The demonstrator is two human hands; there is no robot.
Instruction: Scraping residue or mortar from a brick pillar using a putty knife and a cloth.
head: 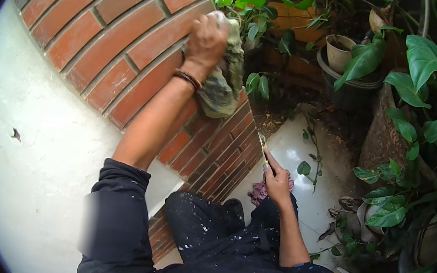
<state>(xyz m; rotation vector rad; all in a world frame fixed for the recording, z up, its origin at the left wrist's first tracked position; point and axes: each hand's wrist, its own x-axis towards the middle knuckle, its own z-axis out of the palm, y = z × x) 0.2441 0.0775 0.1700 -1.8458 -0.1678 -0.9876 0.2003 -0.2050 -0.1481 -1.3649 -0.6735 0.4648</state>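
Observation:
My left hand (pixel 208 42) grips a damp-looking, greenish-grey cloth (pixel 223 92) against the upper right part of a red brick-faced wall (pixel 140 42). The cloth hangs down below the fingers over the edge of the bricks. A dark bracelet (pixel 187 78) circles the left wrist. Lower and to the right, my right hand (pixel 277 183) is closed around the handle of a narrow tool (pixel 263 143), whose pale blade points up beside the wall's edge. The exact kind of tool cannot be told. A crumpled pink cloth (pixel 258 193) lies behind the right hand.
A white plastered wall (pixel 40 136) adjoins the bricks at left. On the right stand leafy plants (pixel 429 63), a small pale pot (pixel 338 55) in a larger dark pot (pixel 345 88), and a brown rough planter (pixel 387 131). A trailing vine (pixel 316 147) lies over light floor tiles.

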